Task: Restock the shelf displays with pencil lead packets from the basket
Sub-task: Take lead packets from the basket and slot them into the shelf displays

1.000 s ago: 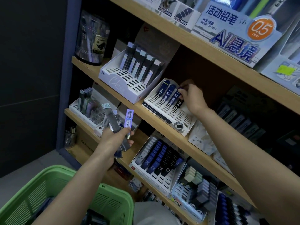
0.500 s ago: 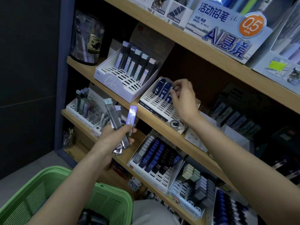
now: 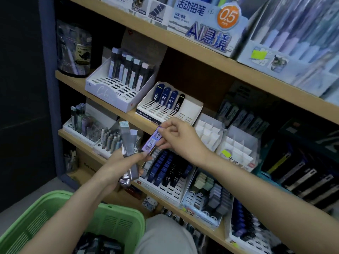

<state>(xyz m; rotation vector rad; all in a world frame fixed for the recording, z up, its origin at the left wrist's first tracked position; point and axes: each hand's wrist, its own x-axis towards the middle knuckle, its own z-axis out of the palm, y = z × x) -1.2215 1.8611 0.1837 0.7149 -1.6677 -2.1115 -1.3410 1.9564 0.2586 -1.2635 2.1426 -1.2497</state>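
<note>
Shelf sign (image 3: 227, 17) reads 0.5; packets (image 3: 166, 177) HB 0.5.

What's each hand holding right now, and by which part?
The left hand grips a bundle of lead packets around their lower halves. The right hand pinches the purple packet by its upper end; its lower end is at the left thumb.

Purple lead packet (image 3: 151, 142) tilted (seemingly label up); green basket (image 3: 55, 198) below.
</note>
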